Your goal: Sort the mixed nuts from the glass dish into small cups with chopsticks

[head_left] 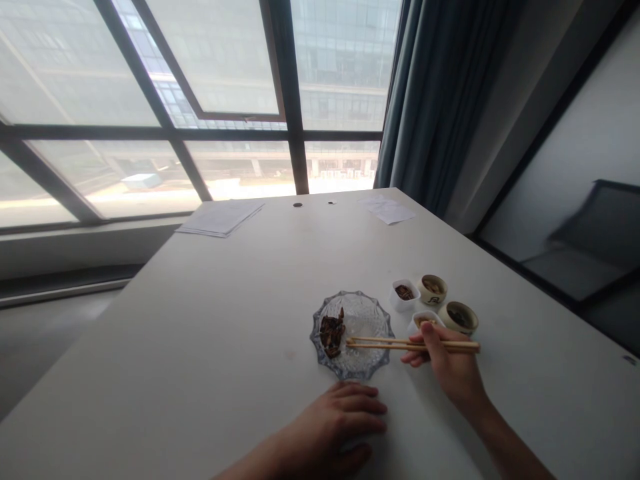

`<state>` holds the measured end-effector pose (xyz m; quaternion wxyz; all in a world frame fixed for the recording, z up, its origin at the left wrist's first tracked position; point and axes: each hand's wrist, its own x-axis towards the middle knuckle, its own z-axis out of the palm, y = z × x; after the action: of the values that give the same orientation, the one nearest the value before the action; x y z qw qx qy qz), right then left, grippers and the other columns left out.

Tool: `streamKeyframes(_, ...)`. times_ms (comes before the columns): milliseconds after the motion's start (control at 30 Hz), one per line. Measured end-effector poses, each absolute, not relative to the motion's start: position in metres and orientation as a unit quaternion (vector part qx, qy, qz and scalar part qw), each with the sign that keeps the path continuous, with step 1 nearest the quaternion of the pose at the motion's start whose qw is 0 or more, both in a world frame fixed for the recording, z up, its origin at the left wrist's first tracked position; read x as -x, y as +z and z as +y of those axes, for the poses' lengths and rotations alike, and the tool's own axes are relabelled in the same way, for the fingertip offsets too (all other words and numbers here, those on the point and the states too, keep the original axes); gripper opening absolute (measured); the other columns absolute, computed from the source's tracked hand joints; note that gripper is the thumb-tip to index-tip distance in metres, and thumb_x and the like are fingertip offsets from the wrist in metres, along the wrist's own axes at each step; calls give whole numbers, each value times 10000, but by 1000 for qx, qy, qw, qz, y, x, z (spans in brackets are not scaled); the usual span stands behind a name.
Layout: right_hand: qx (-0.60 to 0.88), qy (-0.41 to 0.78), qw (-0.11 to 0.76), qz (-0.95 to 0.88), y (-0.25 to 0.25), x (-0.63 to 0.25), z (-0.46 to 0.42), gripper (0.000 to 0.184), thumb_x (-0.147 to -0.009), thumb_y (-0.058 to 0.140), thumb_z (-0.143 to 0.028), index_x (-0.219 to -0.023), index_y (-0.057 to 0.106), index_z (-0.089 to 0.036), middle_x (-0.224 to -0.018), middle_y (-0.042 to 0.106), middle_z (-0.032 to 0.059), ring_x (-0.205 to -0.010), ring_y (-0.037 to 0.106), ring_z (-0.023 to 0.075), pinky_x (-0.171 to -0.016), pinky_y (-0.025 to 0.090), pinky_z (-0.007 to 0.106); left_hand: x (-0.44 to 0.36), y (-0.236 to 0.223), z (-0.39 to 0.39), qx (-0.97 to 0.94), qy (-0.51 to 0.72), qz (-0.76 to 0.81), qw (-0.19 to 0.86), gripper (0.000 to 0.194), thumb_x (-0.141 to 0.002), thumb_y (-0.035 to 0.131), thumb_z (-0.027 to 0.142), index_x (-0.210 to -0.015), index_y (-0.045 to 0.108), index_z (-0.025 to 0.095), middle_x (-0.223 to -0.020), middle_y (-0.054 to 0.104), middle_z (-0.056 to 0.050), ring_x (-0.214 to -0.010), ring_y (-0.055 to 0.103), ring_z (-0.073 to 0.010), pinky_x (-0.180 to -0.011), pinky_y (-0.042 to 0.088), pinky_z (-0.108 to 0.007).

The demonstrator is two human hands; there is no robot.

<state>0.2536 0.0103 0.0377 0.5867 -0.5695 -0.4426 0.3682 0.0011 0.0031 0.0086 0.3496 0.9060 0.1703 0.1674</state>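
Observation:
My right hand (453, 373) is closed around a pair of wooden chopsticks (383, 344), which point left across a scalloped glass plate (367, 315). Their tips hover over or rest on the plate, just right of a small heap of dark brown dried pieces (331, 335); whether anything is pinched between them is too small to tell. My left hand (343, 423) lies on the table below the plate, fingers stretched out, holding nothing. Right behind my right hand, a white cup (419, 323) with pale pieces is partly hidden by the fingers.
Another white cup (403, 304) holds reddish-brown pieces. Beside it are two round cream cups (429, 299) with contents, the nearer one dark inside. Paper sheets (223, 219) lie at the white table's (210, 347) far left, more papers (389, 209) at far right. Windows and a curtain (425, 100) stand beyond.

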Motion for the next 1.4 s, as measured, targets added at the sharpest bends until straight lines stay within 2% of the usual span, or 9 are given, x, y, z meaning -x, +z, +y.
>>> streamKeyframes(167,566,312,632,-426,46,-277,18,578,-886,710,-702,-745,748,-142,-548,742,101,-436,732,231,-423,619,285,0,8,3,-906,165,173,349,378,-926,685,214,-1301,686,255,-1406,722,-62,-1419,586,-271,-1231,424,-410)
streamKeyframes(333,579,122,723,-356,61,-332,28,543,-918,702,-654,-757,721,-136,-590,750,72,-477,747,198,-490,639,252,0,8,3,-903,166,174,356,407,-913,696,189,-1313,681,264,-1420,712,-49,-1427,577,-258,-1242,411,-400)
streamKeyframes(400,581,97,736,-335,62,-352,32,536,-911,713,-649,-736,696,-143,-572,731,48,-454,730,177,-492,637,235,0,9,2,-902,163,178,357,415,-904,698,168,-1307,683,264,-1419,713,-46,-1429,574,-256,-1244,408,-395)
streamKeyframes(600,573,102,739,-340,59,-372,34,528,-884,740,-659,-770,707,-144,-586,724,25,-465,730,162,-510,643,221,-1,12,1,-902,160,182,358,434,-886,697,142,-1301,680,270,-1422,710,-46,-1431,573,-263,-1237,415,-402)
streamKeyframes(733,557,160,731,-362,58,-345,28,495,-921,722,-628,-808,742,-146,-628,766,61,-518,766,190,-549,660,245,-1,11,1,-902,163,176,358,413,-901,698,165,-1300,678,272,-1412,716,-53,-1422,582,-267,-1232,420,-413)
streamKeyframes(867,527,298,657,-450,49,-295,20,491,-924,713,-634,-884,791,-151,-730,814,120,-632,814,270,-570,688,330,-1,9,2,-903,168,174,356,400,-910,698,181,-1300,678,269,-1403,721,-59,-1417,585,-271,-1226,426,-419)
streamKeyframes(1067,502,388,565,-527,29,-243,14,493,-936,664,-667,-821,784,-202,-700,806,95,-592,790,260,-546,681,365,-1,8,2,-901,170,172,359,384,-938,682,212,-1317,676,278,-1414,715,-68,-1426,576,-291,-1222,428,-446)
streamKeyframes(1200,514,375,577,-512,24,-234,12,453,-936,678,-644,-809,786,-223,-686,799,77,-565,773,248,-529,658,351,-1,9,3,-900,173,169,361,381,-938,675,222,-1315,683,273,-1407,719,-74,-1425,578,-299,-1224,427,-458)
streamKeyframes(1400,532,378,605,-456,20,-228,11,492,-883,720,-688,-779,788,-212,-701,801,100,-609,801,299,-526,671,379,-1,10,3,-901,177,166,359,363,-956,653,235,-1317,686,261,-1398,724,-94,-1412,591,-296,-1225,427,-463)
